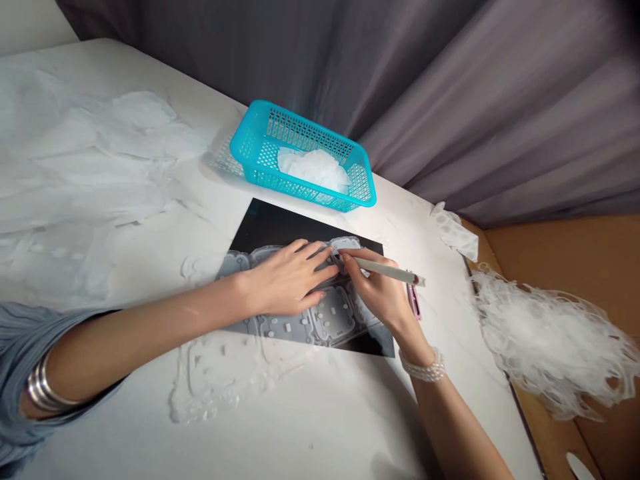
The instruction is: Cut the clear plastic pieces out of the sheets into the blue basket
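Observation:
A translucent moulded sheet (333, 313) with several rounded panels lies partly over a black mat (270, 223) and partly on the white table. My left hand (287, 279) rests flat on the sheet, palm down, fingers spread. Close to its fingertips, my right hand (377, 293) grips a slim, pale, pen-like tool (387, 269), slanted with its back end to the right. The tool's tip is near the sheet's upper edge, too small to make out. Beside my right hand lies a pink object (414, 302), partly hidden by it.
Behind the mat stands a blue perforated basket (300, 183) holding white translucent pieces (317, 170). More translucent sheets (90, 153) are heaped on the left. Stringy clear offcuts (550, 340) pile up beyond the table's right edge by brown cardboard (565, 257). A grey curtain (450, 100) hangs behind.

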`<state>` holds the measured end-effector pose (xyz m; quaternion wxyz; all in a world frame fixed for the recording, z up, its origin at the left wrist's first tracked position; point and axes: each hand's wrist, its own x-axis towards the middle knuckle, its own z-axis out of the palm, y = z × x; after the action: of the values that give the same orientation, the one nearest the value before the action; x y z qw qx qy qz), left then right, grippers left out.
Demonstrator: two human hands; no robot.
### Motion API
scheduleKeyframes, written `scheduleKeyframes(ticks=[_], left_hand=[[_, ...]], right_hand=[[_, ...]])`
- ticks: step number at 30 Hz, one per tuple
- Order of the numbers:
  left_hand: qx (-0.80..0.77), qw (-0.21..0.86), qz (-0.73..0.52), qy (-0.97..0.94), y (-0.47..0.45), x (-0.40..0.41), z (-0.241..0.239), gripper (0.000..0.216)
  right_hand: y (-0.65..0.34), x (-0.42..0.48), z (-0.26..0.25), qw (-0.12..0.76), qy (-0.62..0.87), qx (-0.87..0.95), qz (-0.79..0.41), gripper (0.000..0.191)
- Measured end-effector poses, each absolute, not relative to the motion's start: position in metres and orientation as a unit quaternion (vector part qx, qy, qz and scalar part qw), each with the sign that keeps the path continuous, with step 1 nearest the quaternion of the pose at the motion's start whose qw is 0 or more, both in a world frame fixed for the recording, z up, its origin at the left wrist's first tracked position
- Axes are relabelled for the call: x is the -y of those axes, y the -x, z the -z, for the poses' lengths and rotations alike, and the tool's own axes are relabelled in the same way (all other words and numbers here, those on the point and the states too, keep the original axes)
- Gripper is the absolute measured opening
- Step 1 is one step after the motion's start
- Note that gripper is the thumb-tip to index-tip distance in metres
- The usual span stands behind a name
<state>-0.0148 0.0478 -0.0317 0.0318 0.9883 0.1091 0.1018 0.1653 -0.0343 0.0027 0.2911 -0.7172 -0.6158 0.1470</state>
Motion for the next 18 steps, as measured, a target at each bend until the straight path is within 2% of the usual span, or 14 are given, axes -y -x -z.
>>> scheduleKeyframes(ticks=[8,14,18], left_hand=[[-0.125,0.019,-0.081,-0.989,0.014,-0.047,0.028,0.054],[-0.136,0.002,-0.06,-0.989,0.013,-0.047,0.025,0.056],[-0.127,-0.003,-0.064,-0.99,0.014,-0.046,0.022,0.056]], right_hand=[[-0.153,0.024,-0.006,0.28,0.726,0.615,-0.127,0.023],[-0.143,0.044,-0.015,0.223,0.751,0.615,-0.087,0.022],[-0.144,0.046,-0.003,0.252,0.723,0.641,-0.052,0.024]])
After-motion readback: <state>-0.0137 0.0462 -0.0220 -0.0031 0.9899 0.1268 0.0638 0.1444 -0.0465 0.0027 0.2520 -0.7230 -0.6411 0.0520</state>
